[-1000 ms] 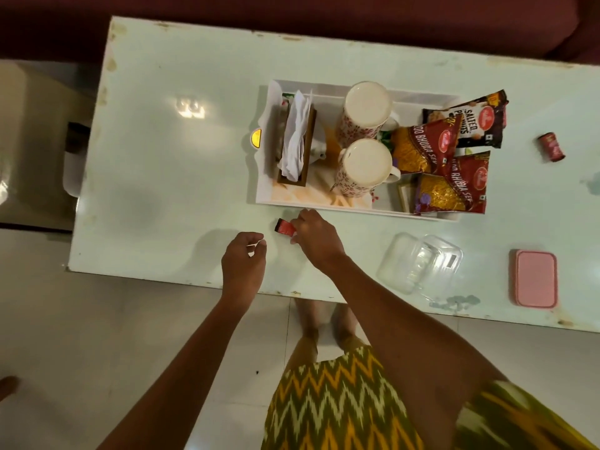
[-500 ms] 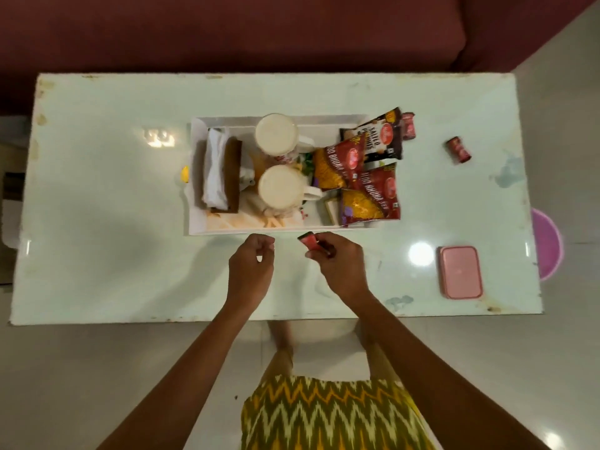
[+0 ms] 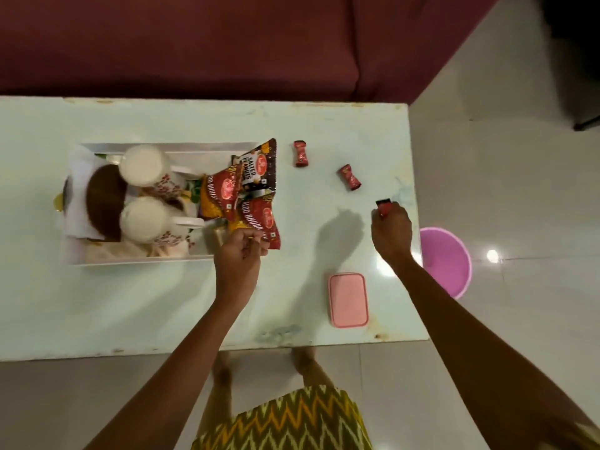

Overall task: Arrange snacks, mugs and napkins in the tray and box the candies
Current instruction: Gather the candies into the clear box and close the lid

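A white tray [image 3: 136,259] at the table's left holds two white mugs [image 3: 143,164] [image 3: 146,219], a brown napkin holder [image 3: 104,203] with white napkins [image 3: 78,190], and three snack packets [image 3: 256,167] [image 3: 224,196] [image 3: 264,219]. Two red wrapped candies [image 3: 301,153] [image 3: 350,177] lie loose on the table to the right of the tray. My right hand [image 3: 391,228] pinches a third red candy [image 3: 384,206] near the table's right edge. My left hand [image 3: 242,254] is curled shut at the lowest packet's corner; I cannot tell whether it touches the packet. A closed pink box [image 3: 348,300] sits near the front edge.
The pale table [image 3: 162,303] ends just right of my right hand. A pink basin [image 3: 449,264] stands on the floor beyond that edge. A maroon sofa [image 3: 194,43] runs along the far side. My feet are under the front edge.
My right hand has carried the red candy from the tray's front over to the table's right edge. My left hand moved right to the tray's right end. The view swung right.
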